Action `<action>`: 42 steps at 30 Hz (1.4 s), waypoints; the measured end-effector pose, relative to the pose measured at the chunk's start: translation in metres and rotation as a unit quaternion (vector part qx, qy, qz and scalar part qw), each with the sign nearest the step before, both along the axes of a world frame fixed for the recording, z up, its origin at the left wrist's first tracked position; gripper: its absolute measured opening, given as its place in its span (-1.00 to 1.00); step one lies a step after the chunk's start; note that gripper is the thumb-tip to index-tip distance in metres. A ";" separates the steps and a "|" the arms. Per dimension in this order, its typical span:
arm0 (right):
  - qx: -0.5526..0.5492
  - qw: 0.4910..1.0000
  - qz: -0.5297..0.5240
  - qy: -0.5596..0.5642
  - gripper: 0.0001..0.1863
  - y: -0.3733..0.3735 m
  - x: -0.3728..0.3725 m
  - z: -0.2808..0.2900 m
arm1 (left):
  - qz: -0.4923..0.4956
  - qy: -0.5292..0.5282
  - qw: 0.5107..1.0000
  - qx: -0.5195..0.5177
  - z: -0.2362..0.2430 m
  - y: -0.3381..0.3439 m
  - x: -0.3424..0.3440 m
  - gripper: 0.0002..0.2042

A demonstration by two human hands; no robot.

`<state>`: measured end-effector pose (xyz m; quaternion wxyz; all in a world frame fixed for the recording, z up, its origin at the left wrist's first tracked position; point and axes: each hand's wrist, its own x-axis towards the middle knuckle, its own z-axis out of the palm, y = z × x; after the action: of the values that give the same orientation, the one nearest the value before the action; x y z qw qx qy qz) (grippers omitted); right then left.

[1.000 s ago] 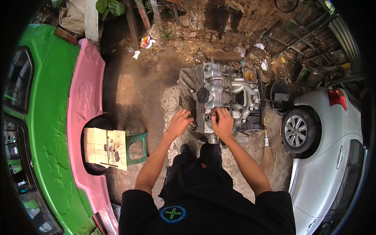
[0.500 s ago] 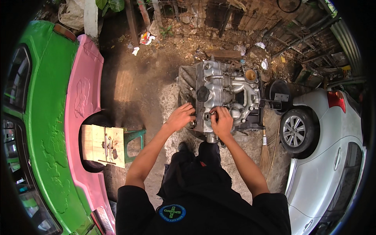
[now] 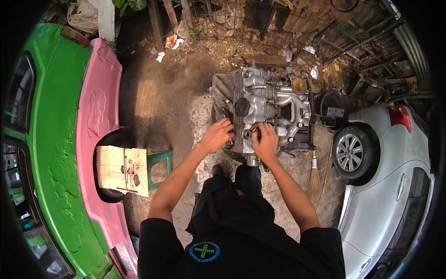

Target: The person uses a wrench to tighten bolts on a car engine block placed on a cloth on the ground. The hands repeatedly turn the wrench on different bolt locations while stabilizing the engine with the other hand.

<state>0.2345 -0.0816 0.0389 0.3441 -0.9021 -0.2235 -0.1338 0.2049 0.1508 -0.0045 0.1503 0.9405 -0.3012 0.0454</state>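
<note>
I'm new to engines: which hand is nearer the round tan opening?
The right hand, over the engine; the left hand, at its left edge, is farther from that opening.

Got both hands at the near end of a metal engine (image 3: 257, 111). Left hand (image 3: 217, 135) is at its left edge, fingertips partly hidden, so can't tell the grip. Right hand (image 3: 265, 141) is curled over the top, just right of a round opening. Black cap (image 3: 242, 107) sits farther up. Off left, there's cardboard (image 3: 109, 169) with metal tools (image 3: 125, 169) on a green stool (image 3: 160, 155), beside a green-and-pink car (image 3: 60, 149). Silver car (image 3: 371, 204) on the right, broom (image 3: 314, 179) between it and the engine.
</note>
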 end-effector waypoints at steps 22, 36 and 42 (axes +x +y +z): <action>0.002 1.000 -0.014 0.012 -0.94 0.001 -0.002 0.000 | 0.287 0.249 0.826 -0.415 -0.047 -0.036 -0.069 -0.66; 0.009 1.000 -0.014 0.002 -0.95 0.002 -0.001 0.000 | -0.003 -0.038 0.999 -0.034 0.003 0.005 0.003 -0.86; 0.012 1.000 -0.010 -0.002 -0.95 0.001 -0.001 0.001 | -0.009 -0.029 0.997 -0.067 -0.005 0.010 0.009 -0.87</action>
<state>0.2330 -0.0803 0.0400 0.3530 -0.8999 -0.2136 -0.1412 0.2141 0.1604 -0.0099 0.2043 0.9239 -0.3102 0.0917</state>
